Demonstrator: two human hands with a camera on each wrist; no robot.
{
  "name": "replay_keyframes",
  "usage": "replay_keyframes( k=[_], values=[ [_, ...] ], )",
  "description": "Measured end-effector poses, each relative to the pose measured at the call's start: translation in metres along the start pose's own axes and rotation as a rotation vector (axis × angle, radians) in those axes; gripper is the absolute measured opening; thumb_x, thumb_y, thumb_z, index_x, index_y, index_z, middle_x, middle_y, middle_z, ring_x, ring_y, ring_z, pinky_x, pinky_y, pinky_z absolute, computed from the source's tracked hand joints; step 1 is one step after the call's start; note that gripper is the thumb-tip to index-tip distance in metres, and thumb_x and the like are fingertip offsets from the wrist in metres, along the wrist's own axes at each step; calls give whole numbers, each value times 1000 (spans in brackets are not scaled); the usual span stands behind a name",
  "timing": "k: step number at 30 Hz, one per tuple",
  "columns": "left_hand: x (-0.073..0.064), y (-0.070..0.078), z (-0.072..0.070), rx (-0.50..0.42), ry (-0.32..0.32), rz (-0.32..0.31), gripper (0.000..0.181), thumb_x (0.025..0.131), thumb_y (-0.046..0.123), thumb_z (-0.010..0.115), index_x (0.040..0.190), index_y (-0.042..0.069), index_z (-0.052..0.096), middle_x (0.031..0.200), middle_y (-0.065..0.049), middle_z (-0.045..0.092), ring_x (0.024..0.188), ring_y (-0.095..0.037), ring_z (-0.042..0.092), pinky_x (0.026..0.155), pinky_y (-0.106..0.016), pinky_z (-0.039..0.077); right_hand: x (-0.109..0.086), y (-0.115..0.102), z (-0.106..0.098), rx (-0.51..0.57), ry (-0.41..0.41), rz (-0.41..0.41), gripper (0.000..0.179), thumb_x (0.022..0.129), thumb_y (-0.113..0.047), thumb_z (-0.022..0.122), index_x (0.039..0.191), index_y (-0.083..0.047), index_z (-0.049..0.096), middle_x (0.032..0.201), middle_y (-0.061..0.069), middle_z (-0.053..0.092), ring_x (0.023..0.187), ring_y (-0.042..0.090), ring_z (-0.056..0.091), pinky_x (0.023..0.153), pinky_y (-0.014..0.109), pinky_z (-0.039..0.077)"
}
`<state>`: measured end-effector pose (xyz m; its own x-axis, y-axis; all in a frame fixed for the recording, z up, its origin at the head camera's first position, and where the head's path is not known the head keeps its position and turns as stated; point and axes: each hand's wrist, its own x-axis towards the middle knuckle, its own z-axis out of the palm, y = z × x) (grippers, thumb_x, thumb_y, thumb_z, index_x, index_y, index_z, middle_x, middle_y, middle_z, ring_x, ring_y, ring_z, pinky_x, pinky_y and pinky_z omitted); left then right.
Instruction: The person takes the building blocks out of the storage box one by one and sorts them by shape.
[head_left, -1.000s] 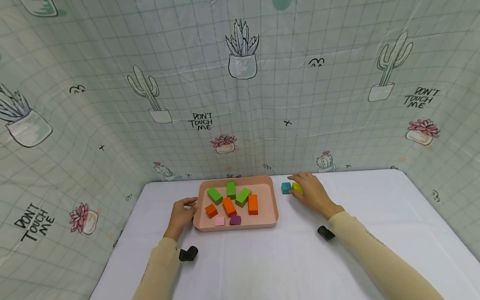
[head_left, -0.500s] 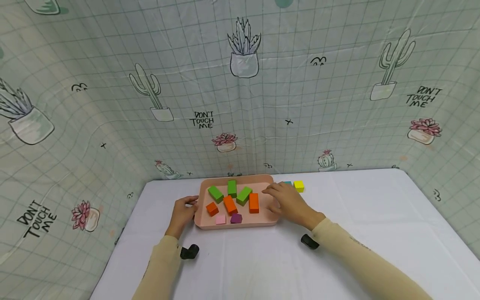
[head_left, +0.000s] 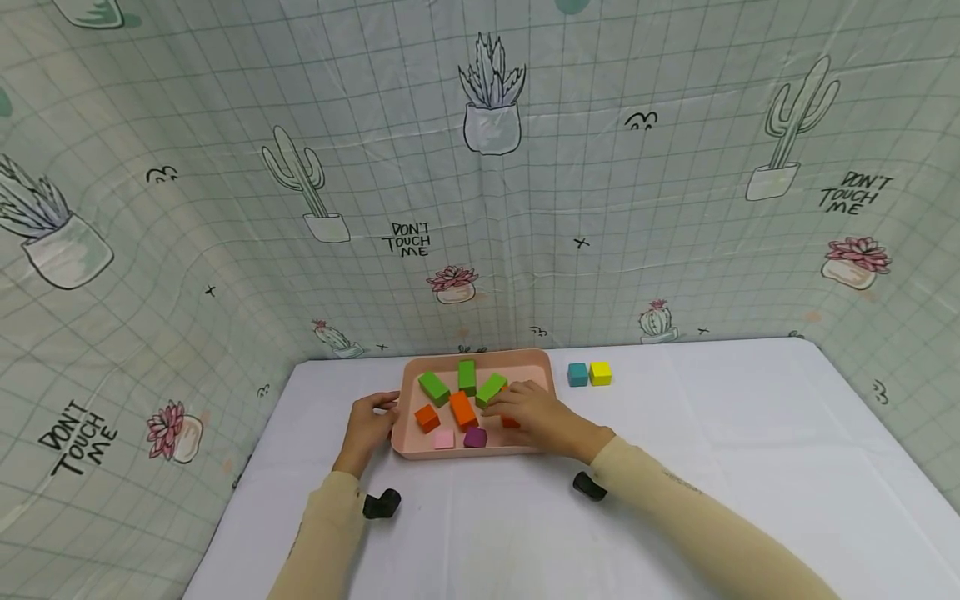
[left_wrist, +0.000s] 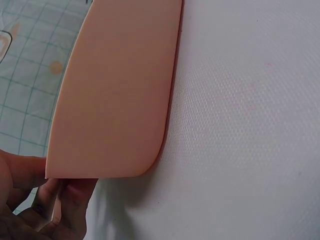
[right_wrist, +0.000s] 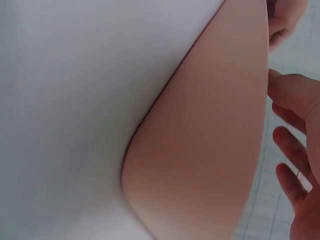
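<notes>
A pink tray (head_left: 525, 360) carries several toy blocks. Three green blocks (head_left: 433, 387) lie toward its back, with orange blocks (head_left: 462, 410) in front of them. A light pink block (head_left: 444, 439) and a purple block (head_left: 476, 437) sit by the near wall. My left hand (head_left: 369, 425) holds the tray's left end; in the left wrist view its thumb meets the rim and its curled fingers touch the end wall. Over the tray's right half, my right hand (head_left: 543, 419) has relaxed, parted fingers with nothing between them, partly covering the rightmost orange block (head_left: 510, 422).
Right of the tray, a teal cube (head_left: 577, 374) and a yellow cube (head_left: 601, 372) stand side by side on the white table (head_left: 712, 417). A patterned cloth (head_left: 525, 208) rises behind the table's far edge. Black wrist-worn pieces (head_left: 382, 503) jut out beside the sleeves.
My right hand has moved left from the teal and yellow cubes to over the tray, leaving both cubes on the table. My left hand stays at the tray's left end.
</notes>
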<state>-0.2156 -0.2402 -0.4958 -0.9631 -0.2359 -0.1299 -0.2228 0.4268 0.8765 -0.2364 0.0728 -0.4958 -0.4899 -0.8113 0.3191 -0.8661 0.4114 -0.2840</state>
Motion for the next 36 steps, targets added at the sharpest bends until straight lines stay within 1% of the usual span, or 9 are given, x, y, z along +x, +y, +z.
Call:
replay_keyframes(
  k=[3,6,10,13,20,25,29,34,36],
  values=[
    [0,0,0,-5,2,13,34,100,-4,60,133,-10,67,116,-26,62,71,-14,57,62,-21,51,6,-3,1,-30,-26,-41,34,92,-16,83,125,-11,77,127,1,74,125,25,61,105,42,49],
    [1,0,0,-12,1,29,34,100,-5,60,132,-11,67,115,-26,62,69,-13,57,61,-21,51,11,-5,2,-46,-61,-53,32,93,-17,83,124,-12,78,128,1,74,124,24,61,105,40,50],
    [1,0,0,-16,-3,31,33,100,-5,59,132,-12,66,115,-26,62,68,-13,58,61,-21,52,16,-6,4,-39,-93,-55,32,94,-18,82,125,-14,79,129,-1,74,122,22,61,106,39,49],
    [2,0,0,-16,-4,23,34,100,-5,59,132,-12,66,115,-26,62,69,-13,57,61,-21,51,19,-5,5,-31,-102,-67,31,94,-15,82,125,-15,79,128,-2,74,120,21,61,107,38,50],
    [1,1,0,-18,-7,14,33,101,-4,59,133,-11,66,116,-26,62,71,-14,56,61,-21,51,25,-3,10,11,-142,-80,30,95,-9,79,125,-14,79,127,-2,75,118,19,63,104,29,52],
    [0,1,-1,-26,-11,29,34,101,-4,59,133,-12,66,116,-26,62,71,-14,58,61,-21,50,29,-3,13,21,-158,-95,31,95,-4,77,124,-15,79,126,-3,75,119,19,63,105,28,51],
    [-1,0,-2,-27,-15,36,34,100,-4,59,133,-12,66,117,-27,62,71,-14,60,61,-22,50,31,-3,15,-2,-163,-99,27,96,-7,78,122,-15,80,124,-3,76,118,19,63,105,28,51],
    [-1,-1,-2,-16,-12,27,35,100,-3,59,134,-10,67,118,-27,63,74,-16,62,63,-22,51,29,0,14,-36,-155,-90,23,94,-13,82,117,-14,82,116,-3,76,109,17,63,99,26,53],
    [-1,-1,-2,-12,-13,25,35,101,-3,59,134,-10,67,118,-27,63,75,-17,63,63,-22,51,26,2,13,-57,-138,-93,22,92,-14,83,114,-15,82,112,-3,75,104,17,62,96,26,53]
  ],
)
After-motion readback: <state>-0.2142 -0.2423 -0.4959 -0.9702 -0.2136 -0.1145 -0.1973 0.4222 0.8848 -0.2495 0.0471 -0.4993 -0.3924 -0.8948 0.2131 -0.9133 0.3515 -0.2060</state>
